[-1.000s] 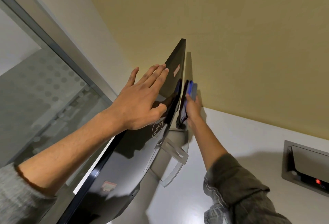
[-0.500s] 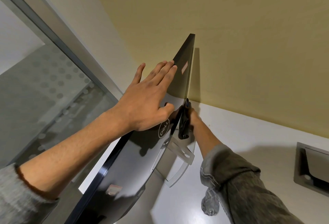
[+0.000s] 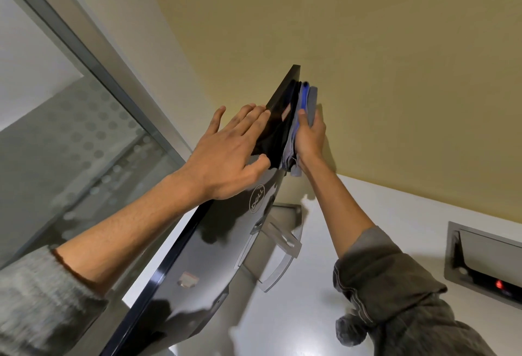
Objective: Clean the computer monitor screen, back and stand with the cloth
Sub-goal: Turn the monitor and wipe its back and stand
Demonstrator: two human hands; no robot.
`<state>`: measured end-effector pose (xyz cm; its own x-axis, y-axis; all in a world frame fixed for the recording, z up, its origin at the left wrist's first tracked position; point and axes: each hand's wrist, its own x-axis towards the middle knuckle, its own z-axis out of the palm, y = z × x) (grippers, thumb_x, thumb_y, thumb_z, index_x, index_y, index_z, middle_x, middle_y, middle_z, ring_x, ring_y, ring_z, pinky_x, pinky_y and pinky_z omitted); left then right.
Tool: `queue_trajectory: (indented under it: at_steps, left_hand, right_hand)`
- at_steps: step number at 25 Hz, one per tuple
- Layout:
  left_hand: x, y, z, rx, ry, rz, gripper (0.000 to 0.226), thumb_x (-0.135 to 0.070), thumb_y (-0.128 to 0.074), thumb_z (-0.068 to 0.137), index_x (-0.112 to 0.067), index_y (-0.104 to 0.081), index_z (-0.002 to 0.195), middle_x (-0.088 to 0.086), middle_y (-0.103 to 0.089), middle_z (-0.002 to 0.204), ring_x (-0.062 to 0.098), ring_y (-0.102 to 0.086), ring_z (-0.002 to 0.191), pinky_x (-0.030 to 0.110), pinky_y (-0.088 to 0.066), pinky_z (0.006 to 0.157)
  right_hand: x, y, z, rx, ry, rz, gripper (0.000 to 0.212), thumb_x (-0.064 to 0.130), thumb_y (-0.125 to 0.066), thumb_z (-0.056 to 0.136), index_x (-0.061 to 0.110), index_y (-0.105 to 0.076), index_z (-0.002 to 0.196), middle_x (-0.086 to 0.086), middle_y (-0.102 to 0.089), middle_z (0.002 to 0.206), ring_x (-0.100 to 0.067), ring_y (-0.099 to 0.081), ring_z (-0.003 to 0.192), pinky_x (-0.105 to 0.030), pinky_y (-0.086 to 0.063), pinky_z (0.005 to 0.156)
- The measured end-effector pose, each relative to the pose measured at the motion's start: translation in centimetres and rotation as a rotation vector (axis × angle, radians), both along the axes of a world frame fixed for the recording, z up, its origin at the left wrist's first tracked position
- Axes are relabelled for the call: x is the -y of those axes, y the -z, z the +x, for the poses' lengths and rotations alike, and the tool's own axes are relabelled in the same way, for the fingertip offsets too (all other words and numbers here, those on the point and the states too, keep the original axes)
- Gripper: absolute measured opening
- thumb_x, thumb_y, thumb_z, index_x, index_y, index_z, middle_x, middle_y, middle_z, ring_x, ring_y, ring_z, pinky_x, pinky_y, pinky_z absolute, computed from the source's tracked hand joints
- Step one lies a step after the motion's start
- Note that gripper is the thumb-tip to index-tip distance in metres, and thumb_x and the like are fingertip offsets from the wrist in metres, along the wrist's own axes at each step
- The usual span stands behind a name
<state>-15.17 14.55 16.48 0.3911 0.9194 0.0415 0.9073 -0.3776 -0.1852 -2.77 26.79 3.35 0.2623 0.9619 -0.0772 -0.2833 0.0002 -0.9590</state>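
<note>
A glossy black monitor [image 3: 214, 245] shows its back, with a round logo and a silver stand [image 3: 279, 245] on the white desk. My left hand [image 3: 228, 152] lies flat on the upper back panel, fingers straight. My right hand [image 3: 309, 138] holds a blue and grey cloth [image 3: 306, 101] against the far upper part of the back, near the monitor's far edge. The screen side is hidden.
A yellow wall [image 3: 367, 59] stands right behind the monitor. A glass partition with a metal frame [image 3: 84, 53] runs along the left. A recessed metal socket box [image 3: 485, 262] with a red light sits in the white desk [image 3: 319, 327] at the right.
My right hand, which had dropped low behind the stand, has come up with the cloth to the monitor's upper far part. My left hand stays on the back panel.
</note>
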Motion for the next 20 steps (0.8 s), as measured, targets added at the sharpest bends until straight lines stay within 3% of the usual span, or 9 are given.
queue_trajectory:
  at_steps: [4, 5, 9, 14, 18, 20]
  left_hand:
    - [1.9, -0.1, -0.6, -0.056, 0.007, -0.031, 0.081, -0.051, -0.006, 0.080, -0.019, 0.001, 0.154, -0.002, 0.003, 0.162, 0.008, 0.008, 0.147, 0.044, 0.013, 0.117]
    - [2.5, -0.1, -0.9, -0.056, -0.003, -0.040, 0.080, -0.051, -0.005, 0.081, -0.020, 0.003, 0.154, -0.003, 0.006, 0.162, 0.007, 0.011, 0.146, 0.044, 0.014, 0.117]
    - [6.0, -0.1, -2.6, 0.000, -0.003, -0.088, 0.077, -0.050, -0.009, 0.082, -0.024, 0.007, 0.154, -0.009, 0.014, 0.157, 0.002, 0.016, 0.142, 0.040, 0.016, 0.116]
    - [10.8, -0.5, -4.1, 0.174, -0.013, -0.161, 0.072, -0.047, -0.012, 0.086, -0.026, 0.000, 0.154, -0.012, 0.008, 0.159, -0.003, 0.013, 0.143, 0.037, 0.011, 0.118]
    - [14.1, -0.5, -4.9, 0.250, -0.016, -0.143, 0.069, -0.042, -0.015, 0.087, -0.024, -0.013, 0.154, -0.009, -0.006, 0.160, 0.002, 0.002, 0.147, 0.038, 0.006, 0.119]
    - [15.5, -0.9, -5.4, 0.311, -0.016, -0.107, 0.068, -0.038, -0.018, 0.086, -0.021, -0.025, 0.152, -0.005, -0.020, 0.159, 0.006, -0.008, 0.147, 0.037, 0.001, 0.120]
  right_hand:
    - [0.6, -1.8, -0.2, 0.088, 0.010, 0.123, 0.024, 0.028, -0.047, 0.098, 0.016, -0.056, 0.117, -0.008, -0.061, 0.115, -0.020, -0.060, 0.103, -0.041, -0.051, 0.092]
    - [1.1, -2.0, -0.3, 0.107, 0.008, 0.145, 0.025, 0.028, -0.047, 0.098, 0.017, -0.057, 0.117, -0.008, -0.062, 0.115, -0.020, -0.060, 0.104, -0.041, -0.050, 0.094]
    - [5.4, -3.3, -1.2, 0.172, -0.016, 0.228, 0.032, 0.020, -0.047, 0.100, 0.011, -0.054, 0.130, -0.006, -0.055, 0.127, -0.017, -0.055, 0.111, -0.025, -0.044, 0.091]
    - [12.0, -2.8, -2.6, 0.247, -0.108, 0.286, 0.042, 0.020, -0.048, 0.100, 0.015, -0.045, 0.141, 0.003, -0.040, 0.144, -0.008, -0.042, 0.128, -0.035, -0.038, 0.111]
    - [17.1, -3.1, -2.8, 0.371, -0.176, 0.429, 0.043, 0.014, -0.049, 0.099, 0.019, -0.046, 0.142, 0.003, -0.036, 0.144, 0.005, -0.043, 0.114, -0.013, -0.040, 0.098]
    - [19.3, -3.6, -2.9, 0.530, -0.200, 0.501, 0.047, 0.013, -0.050, 0.098, 0.026, -0.044, 0.143, 0.003, -0.033, 0.144, 0.001, -0.041, 0.107, -0.012, -0.041, 0.091]
